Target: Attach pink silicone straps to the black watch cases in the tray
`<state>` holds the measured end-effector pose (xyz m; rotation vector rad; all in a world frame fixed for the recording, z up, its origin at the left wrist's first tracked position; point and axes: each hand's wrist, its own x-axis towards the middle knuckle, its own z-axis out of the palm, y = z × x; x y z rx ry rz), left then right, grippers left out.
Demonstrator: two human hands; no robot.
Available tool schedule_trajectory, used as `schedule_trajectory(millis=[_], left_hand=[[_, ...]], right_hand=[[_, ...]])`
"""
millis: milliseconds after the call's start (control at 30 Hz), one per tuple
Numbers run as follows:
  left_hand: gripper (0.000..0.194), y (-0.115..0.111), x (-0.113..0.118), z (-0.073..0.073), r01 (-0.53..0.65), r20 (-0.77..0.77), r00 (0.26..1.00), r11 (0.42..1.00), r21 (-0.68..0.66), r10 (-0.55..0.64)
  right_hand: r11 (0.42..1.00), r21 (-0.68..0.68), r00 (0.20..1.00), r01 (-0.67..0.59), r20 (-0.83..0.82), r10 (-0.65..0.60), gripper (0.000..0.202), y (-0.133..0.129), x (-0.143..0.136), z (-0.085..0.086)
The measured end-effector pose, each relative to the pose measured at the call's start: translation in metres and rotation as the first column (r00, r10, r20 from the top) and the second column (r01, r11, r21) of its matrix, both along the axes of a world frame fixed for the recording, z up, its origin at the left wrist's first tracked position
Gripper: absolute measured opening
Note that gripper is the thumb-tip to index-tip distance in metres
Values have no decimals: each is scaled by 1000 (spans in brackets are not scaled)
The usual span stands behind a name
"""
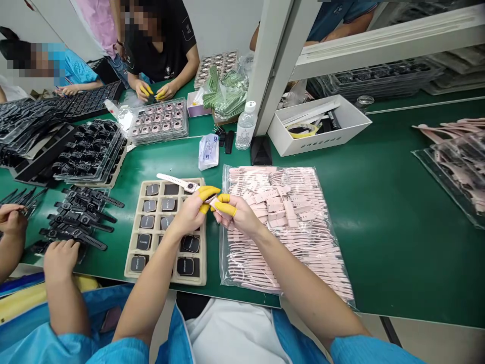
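My left hand, with yellow finger covers, is closed around a small dark watch case. Wearing the same covers, my right hand pinches a pale pink watch strap against that case; the fingers hide the joint between them. Below my left hand lies a beige tray with square watch cases in its compartments. A watch with a light strap lies across the tray's far end, beside my left fingers. Under my right hand, many pink straps are spread on a clear plastic bag.
Black watches lie at left near a co-worker's hands. Behind my hands stand a water bottle, a white box and stacked trays. Another person works across the green table. Bagged pink straps are at right.
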<state>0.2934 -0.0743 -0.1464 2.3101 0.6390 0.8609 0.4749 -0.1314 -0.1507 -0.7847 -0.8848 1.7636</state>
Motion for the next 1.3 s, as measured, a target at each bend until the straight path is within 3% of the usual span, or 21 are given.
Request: schedule_trajectory(millis=[233,400,533,733,967,1300], left_hand=[[42,-2,3,-2,-66,-38,997,998,14,67],[43,-3,0,-1,-63,-96,994,997,-43,59],[43,-3,-3,1,-59,-132,990,995,-84,47],[39,-3,0,-2,-65,-222,973,997,-31,57],[38,-3,-1,-3,-59,-122,991,996,-74,50],[33,-2,-1,-7,-103,-140,986,991,-83,90]], right_hand=[[992,-68,990,104,-86,-110,41,1,-6,-1],[970,-14,970,243,-26,-243,48,1,-11,-2],[971,-11,971,239,-7,-239,49,2,-12,-4],[970,-9,969,245,-21,-245,49,2,-11,-4],[966,-68,961,250,-107,-256,48,3,-9,-3],[970,4,970,244,-20,-243,47,3,-14,-8]])
